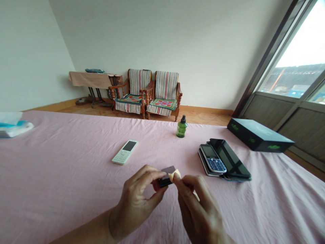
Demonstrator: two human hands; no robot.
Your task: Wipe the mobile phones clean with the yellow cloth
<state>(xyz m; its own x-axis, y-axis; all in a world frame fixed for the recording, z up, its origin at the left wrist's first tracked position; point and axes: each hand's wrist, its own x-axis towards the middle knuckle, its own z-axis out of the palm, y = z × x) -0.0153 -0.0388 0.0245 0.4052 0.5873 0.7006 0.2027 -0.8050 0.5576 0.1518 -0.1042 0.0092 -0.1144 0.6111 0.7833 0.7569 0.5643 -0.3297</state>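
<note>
Left hand [134,200] gripped a dark device [165,182] by its edges; right hand [200,206] pinched pale cloth [175,174] against it, steady support suiting light strokes.

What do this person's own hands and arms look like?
The left hand and right hand are ungloved, with no ring showing. No sleeve shows on the left forearm; a thin dark line crosses its wrist, crease or cord, I can't tell.

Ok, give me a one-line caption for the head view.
Left hand steadies a small dark device while the right hand presses a pale cloth to it.
</note>
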